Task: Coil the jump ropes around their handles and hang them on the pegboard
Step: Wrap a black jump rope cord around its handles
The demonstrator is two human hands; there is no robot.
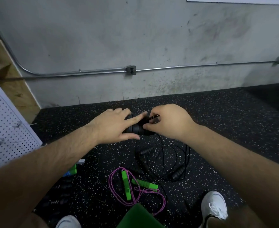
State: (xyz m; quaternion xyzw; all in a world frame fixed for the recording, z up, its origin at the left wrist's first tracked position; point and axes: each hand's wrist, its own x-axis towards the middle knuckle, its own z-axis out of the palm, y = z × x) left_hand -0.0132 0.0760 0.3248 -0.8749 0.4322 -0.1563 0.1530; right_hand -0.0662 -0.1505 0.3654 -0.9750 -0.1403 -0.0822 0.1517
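Both hands meet mid-frame, held above the floor point(226, 120). Left hand point(112, 125) grips the black handles point(136, 129): fingers laid over the top, index finger stretched along the bundle, thumb underneath. Several turns of black rope point(153, 117) sit wrapped round the handles. Right hand point(166, 122) has its fingers curled and pinches a short loop of that rope just beside the handles' right end. A strand hangs from the bundle to the floor.

Pegboard point(4, 129) is white and leans in at the left edge, well apart from the hands. Cannot tell if anything hangs on it.

On the floor below the hands: loose black ropes point(175, 155), tangled, with black ribbed handles lying among them. Nearer the person is a pink rope point(112, 186), uncoiled, looped round its two green handles point(144, 183), which lie side by side at an angle. Another green handle end point(73, 170) shows by the pegboard's foot, partly hidden by the left forearm.

Floor is black rubber with white speckles. Grey wall point(135, 30) behind, with a metal conduit point(86, 72) and an outlet box point(131, 70) on it. Two white shoes point(214, 206) at the bottom edge, with a green object point(138, 216) between them; cannot tell what it is.
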